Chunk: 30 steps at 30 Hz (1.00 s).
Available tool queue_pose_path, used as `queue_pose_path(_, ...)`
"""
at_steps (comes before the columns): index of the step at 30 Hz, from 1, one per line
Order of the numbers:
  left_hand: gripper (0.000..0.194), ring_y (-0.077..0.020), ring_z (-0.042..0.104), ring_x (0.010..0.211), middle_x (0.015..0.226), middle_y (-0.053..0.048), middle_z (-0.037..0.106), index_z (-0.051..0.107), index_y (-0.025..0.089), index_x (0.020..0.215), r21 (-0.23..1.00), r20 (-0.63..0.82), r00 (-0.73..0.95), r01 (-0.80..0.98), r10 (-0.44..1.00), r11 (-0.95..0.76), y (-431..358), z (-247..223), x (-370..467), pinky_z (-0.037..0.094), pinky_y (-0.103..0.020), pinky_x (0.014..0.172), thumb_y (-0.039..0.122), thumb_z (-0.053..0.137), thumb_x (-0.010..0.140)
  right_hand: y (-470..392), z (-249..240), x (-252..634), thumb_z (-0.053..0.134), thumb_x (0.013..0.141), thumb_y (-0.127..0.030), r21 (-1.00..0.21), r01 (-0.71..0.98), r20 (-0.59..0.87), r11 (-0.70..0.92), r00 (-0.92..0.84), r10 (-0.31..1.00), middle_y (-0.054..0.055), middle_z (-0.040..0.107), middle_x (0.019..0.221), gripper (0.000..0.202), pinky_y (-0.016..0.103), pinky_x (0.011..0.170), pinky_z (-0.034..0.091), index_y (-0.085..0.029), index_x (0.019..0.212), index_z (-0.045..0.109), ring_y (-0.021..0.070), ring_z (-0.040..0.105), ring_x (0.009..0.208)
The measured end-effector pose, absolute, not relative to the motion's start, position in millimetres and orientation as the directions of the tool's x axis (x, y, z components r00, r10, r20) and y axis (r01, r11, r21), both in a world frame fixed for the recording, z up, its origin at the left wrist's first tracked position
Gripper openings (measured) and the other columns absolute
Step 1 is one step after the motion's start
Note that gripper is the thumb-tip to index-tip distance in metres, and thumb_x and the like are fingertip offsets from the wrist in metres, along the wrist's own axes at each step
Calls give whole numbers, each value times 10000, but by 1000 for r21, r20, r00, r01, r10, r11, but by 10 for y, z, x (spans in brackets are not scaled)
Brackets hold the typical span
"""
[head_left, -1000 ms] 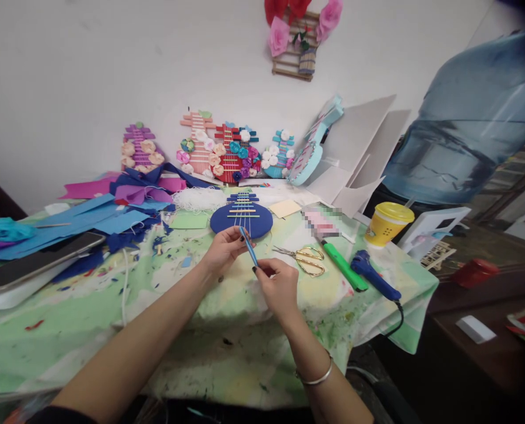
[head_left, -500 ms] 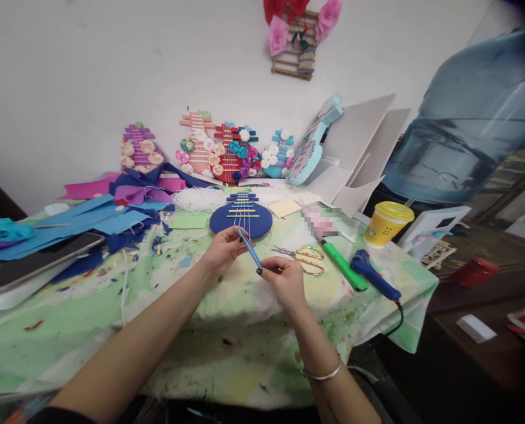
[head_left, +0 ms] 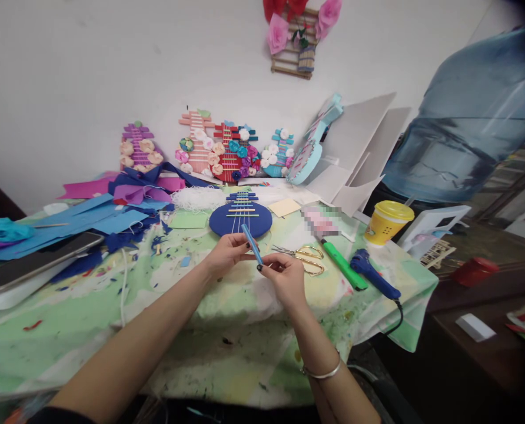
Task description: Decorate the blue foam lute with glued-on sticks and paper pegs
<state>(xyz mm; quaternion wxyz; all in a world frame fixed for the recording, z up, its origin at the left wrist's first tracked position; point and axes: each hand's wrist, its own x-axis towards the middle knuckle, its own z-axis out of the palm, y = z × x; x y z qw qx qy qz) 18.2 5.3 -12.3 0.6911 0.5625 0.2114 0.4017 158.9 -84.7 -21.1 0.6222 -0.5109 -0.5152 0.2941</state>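
Note:
A narrow folded blue paper strip (head_left: 252, 244) slants between my two hands over the table. My left hand (head_left: 229, 253) pinches it along its upper part, with the far end sticking up past the fingers. The lower end is held between the thumb and fingers of my right hand (head_left: 284, 275). Just beyond my hands lies a dark blue lute-shaped craft (head_left: 218, 221) with white strings and thin coloured bars. Gold-handled scissors (head_left: 309, 253) rest beside my right hand.
A green utility knife (head_left: 344, 265), a blue glue gun (head_left: 374, 275) and a yellow cup (head_left: 388, 224) are at the right. At the left are blue paper sheets (head_left: 79, 218) and a phone (head_left: 42, 259). White string (head_left: 198, 198) and finished flowered lutes (head_left: 229, 153) stand behind.
My left hand has shifted its hold slightly lower on the blue paper strip, and the strip's upper end now stands a little more upright. My right hand has barely moved.

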Motion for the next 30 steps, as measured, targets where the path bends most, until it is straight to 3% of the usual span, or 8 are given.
queue_pose_path(7,208,-154,606,701,707,-56,641,638,103,727,932,211,611,-361,763,31,22,-132,207,468,-310,737,281,726,665,-868,-218,1527,646,593,-157,-947,112,320,301,270,908,21,661,625,85,241,530,433,-160,663,696,127,531,530)
queue_pose_path(15,211,-123,561,669,696,-42,627,648,107,733,923,247,522,-384,816,-34,56,-154,227,426,-254,674,271,744,641,-846,-224,1518,621,623,-138,-901,282,409,330,299,862,15,670,650,88,267,626,461,-173,673,684,155,581,622)
queue_pose_path(22,185,-124,540,706,738,-39,615,635,124,731,911,312,530,-402,789,-90,101,-211,213,404,-250,684,258,734,652,-846,-230,1519,627,613,-138,-883,325,434,339,290,853,18,672,658,92,270,630,464,-177,672,685,155,585,623)
queue_pose_path(30,220,-112,504,641,692,-31,605,646,112,746,964,255,556,-209,791,-164,76,-212,223,382,-250,651,313,705,678,-811,-242,1529,578,634,-132,-884,304,445,356,308,841,22,669,676,126,273,643,474,-167,711,671,157,594,641)
